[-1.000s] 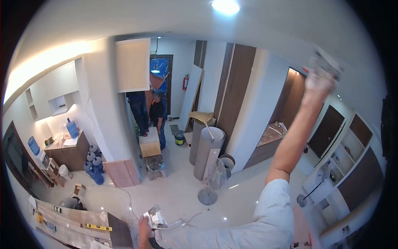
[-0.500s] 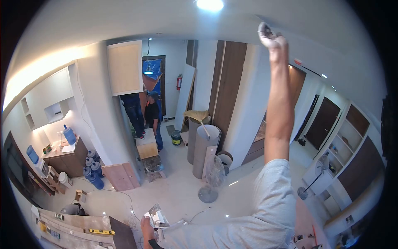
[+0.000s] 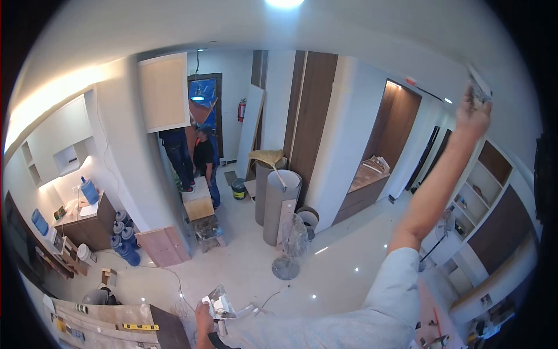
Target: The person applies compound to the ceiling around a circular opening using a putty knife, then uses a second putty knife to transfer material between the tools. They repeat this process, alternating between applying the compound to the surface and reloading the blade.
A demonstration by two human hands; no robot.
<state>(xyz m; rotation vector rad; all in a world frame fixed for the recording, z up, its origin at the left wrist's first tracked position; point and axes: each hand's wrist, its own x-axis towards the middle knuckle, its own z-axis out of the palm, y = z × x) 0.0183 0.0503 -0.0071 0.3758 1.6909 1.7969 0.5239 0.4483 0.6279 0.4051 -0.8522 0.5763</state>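
My right hand [image 3: 474,116] is raised at the upper right, its fingers wrapped round a putty knife [image 3: 480,84]. The knife's wide blade is up by the white ceiling [image 3: 372,35]; whether it touches is hard to tell. Low in the middle, my left hand [image 3: 203,317] grips a flat metal plate [image 3: 228,313] at its near edge. White putty [image 3: 218,302] lies heaped on that plate. A grey sleeve covers my right upper arm.
Far below stand a fan [image 3: 286,267], grey rolled sheets [image 3: 283,203] with a broom on top, and a black bucket [image 3: 238,189]. One person [image 3: 204,157] stands beside another on a wooden box stand [image 3: 197,200]. A yellow level [image 3: 140,327] lies on a board at lower left.
My right hand has swept right and somewhat down with the putty knife, along the ceiling side. The view has shifted slightly. My left hand keeps its hold on the plate.
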